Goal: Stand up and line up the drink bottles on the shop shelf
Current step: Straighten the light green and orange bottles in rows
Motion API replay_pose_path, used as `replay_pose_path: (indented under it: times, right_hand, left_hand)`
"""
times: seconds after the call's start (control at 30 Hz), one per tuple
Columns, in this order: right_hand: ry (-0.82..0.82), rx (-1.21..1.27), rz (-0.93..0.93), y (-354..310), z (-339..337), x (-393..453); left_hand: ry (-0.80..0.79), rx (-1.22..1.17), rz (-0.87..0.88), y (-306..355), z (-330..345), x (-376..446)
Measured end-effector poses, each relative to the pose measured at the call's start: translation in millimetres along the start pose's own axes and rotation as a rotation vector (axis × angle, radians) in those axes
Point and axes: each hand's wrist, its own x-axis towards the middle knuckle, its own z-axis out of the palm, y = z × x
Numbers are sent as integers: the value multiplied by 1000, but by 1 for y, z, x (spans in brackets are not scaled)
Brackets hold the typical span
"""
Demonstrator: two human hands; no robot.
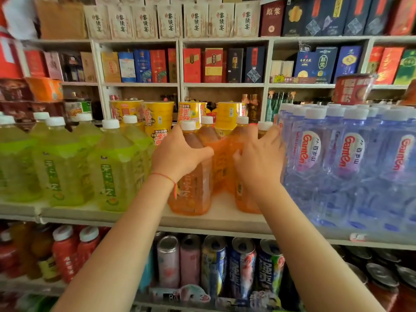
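Both hands on the orange bottles [211, 154], mid shelf [220, 218], between green bottles [112, 167] and wrapped water pack [351, 167]. Left hand [177, 154] curled round the shoulder of the front-left orange bottle, thumb across its front. Right hand [258, 158] fingers spread, wrapped over the front-right one, fingertips near a cap beside the water. All orange bottles upright, touching. Cans [225, 266] on the shelf below.
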Motion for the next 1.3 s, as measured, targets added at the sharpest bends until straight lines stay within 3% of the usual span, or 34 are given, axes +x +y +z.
replay_pose_path:
  times: [0.13, 0.27, 0.33, 0.4, 0.47, 0.67, 0.87, 1.1, 1.3]
  right_hand:
    - [143, 45, -59, 3, 4, -6]
    - [260, 245, -316, -19, 4, -17]
    - [120, 421, -324, -31, 9, -18]
    - [-115, 523, -217, -43, 20, -14]
    - [-232, 553, -109, -50, 33, -8]
    - [-284, 596, -14, -62, 48, 15]
    - [-535, 936, 104, -59, 57, 14]
    - [-733, 1075, 77, -61, 54, 10]
    - [-780, 1065, 71, -68, 43, 5]
  left_hand:
    - [-44, -24, 4, -8, -13, 4]
    - [-27, -26, -1, -20, -19, 9]
    - [42, -6, 3, -25, -18, 7]
    - [143, -9, 52, -32, -16, 2]
    - [212, -6, 113, -36, -12, -5]
    - [271, 28, 160, -41, -11, -7]
    - [271, 37, 164, -43, -10, -6]
    - [270, 29, 151, -41, -12, -7]
    - [269, 18, 153, -41, -12, -8]
